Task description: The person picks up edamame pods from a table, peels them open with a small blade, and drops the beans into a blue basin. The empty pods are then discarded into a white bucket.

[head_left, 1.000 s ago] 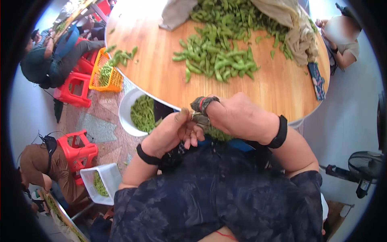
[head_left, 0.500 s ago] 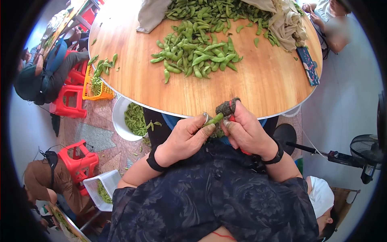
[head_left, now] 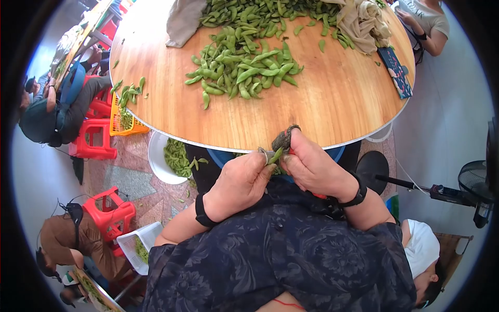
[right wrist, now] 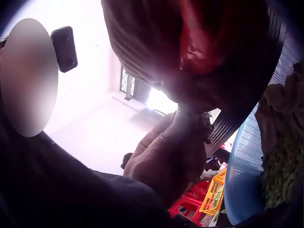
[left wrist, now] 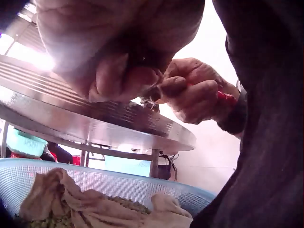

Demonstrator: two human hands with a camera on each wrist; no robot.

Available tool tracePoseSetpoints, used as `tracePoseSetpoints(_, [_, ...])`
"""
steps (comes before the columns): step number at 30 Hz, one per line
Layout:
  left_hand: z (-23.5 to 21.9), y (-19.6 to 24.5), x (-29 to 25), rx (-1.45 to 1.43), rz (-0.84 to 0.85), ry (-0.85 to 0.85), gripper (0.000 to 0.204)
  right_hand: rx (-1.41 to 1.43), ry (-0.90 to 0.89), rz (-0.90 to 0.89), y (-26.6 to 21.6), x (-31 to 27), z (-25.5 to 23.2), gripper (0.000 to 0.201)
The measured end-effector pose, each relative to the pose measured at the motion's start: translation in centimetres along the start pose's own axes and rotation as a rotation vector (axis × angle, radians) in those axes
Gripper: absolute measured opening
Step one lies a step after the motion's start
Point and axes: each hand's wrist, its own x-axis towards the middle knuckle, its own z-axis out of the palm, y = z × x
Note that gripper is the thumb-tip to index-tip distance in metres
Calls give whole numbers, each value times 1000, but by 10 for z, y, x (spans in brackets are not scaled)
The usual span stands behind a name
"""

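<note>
Green edamame pod (head_left: 276, 154), frame centre: pinched between left hand (head_left: 239, 182) and right hand (head_left: 312, 166), over blue basket (left wrist: 118, 183) catching shelled beans.

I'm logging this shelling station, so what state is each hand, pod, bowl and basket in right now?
left hand: pinches one end of the pod, grip closed.
right hand: pinches the pod's other end, thumb wrapped in cloth.
pod: held between both hands at the table edge.
pile of pods: loose on the table.
white bowl: on the floor, partly filled with green pods.
yellow basket: holds greens.
blue basket: holds cloth and greens.
</note>
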Motion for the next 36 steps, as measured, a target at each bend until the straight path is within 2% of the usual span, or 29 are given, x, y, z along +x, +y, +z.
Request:
tracePoseSetpoints(1, [-4, 3, 1, 0, 2, -6, 11, 3, 5, 0, -3, -1, -1, 6])
tracePoseSetpoints(3, [-18, 11, 1, -703, -512, -261, 19, 203, -107, 37, -10, -4, -3, 6])
tracePoseSetpoints(4, [-22, 6, -1, -702, -515, -262, 19, 206, -108, 37, -9, -4, -4, 6])
tracePoseSetpoints(6, [-26, -7, -5, -1418, -680, -524, 25, 496, -302, -67, -6, -4, -3, 10])
tracePoseSetpoints(7, [-22, -11, -4, -1537, -582, -552, 29, 499, -306, -69, -7, -3, -2, 10])
tracePoseSetpoints(9, [-13, -16, -3, -1622, -559, -538, 30, 770, -359, 37, -12, 0, -1, 12])
tracePoseSetpoints(10, [-11, -16, -1, -1717, -532, -529, 30, 769, -359, 33, -10, 1, -2, 12])
tracePoseSetpoints(11, [-11, -14, -1, -1551, -627, -401, 31, 707, -280, 29, -6, 2, -3, 11])
tracePoseSetpoints(12, [-11, -10, 0, -1550, -623, -405, 31, 643, -200, 23, -4, 4, -4, 11])
tracePoseSetpoints(14, [-10, -1, 1, -465, -239, -141, 25, 599, -154, 6, -5, 3, -4, 9])
tracePoseSetpoints(15, [-16, 17, 7, -207, -130, -27, 18, 558, -115, 9, -9, 2, -3, 9])
tracePoseSetpoints(16, [-15, 14, 7, -206, -133, -25, 18, 518, -81, 12, -11, 0, 0, 9])
tracePoseSetpoints(18, [-14, 4, 7, 95, 149, 140, 17, 461, -51, -47, -10, -1, 8, 9])
tracePoseSetpoints(20, [-15, 10, 8, 45, 151, 167, 14, 407, -14, -106, -8, -1, 15, 10])
tracePoseSetpoints(22, [-17, 15, 1, -329, -275, 66, 18, 60, 151, -305, -3, 0, 21, 8])
tracePoseSetpoints(23, [-21, 14, 0, -498, -375, -25, 27, 62, 149, -305, -5, -1, 21, 8])
tracePoseSetpoints(24, [-26, 14, 1, -497, -375, -25, 27, 87, 116, -208, -7, -2, 19, 8])
tracePoseSetpoints(25, [-31, 17, 2, -747, -560, -104, 25, 112, 83, -109, -10, -3, 17, 7])
tracePoseSetpoints(26, [-34, 18, 3, -999, -746, -185, 24, 112, 83, -108, -14, -4, 11, 7])
tracePoseSetpoints(28, [-34, 18, 2, -1012, -736, -229, 22, 354, -91, 181, -19, -3, 1, 8])
tracePoseSetpoints(29, [-32, 18, 1, -917, -684, -230, 22, 117, 49, -44, -9, -1, 7, 10])
tracePoseSetpoints(30, [-29, 17, 0, -821, -633, -229, 22, 117, 47, -43, -3, 0, 12, 10])
tracePoseSetpoints(32, [-22, 11, -6, -729, -628, -193, 21, -523, 420, -484, 3, 1, 19, 14])
tracePoseSetpoints(33, [-18, 8, -8, -571, -511, -193, 18, -523, 418, -483, 1, 1, 19, 14])
tracePoseSetpoints(35, [-18, 11, -10, -265, -285, -175, 12, -693, 304, -525, -5, -1, 17, 17])
tracePoseSetpoints(36, [-19, 13, -11, -273, -287, -181, 12, -694, 304, -515, -5, -3, 16, 17])
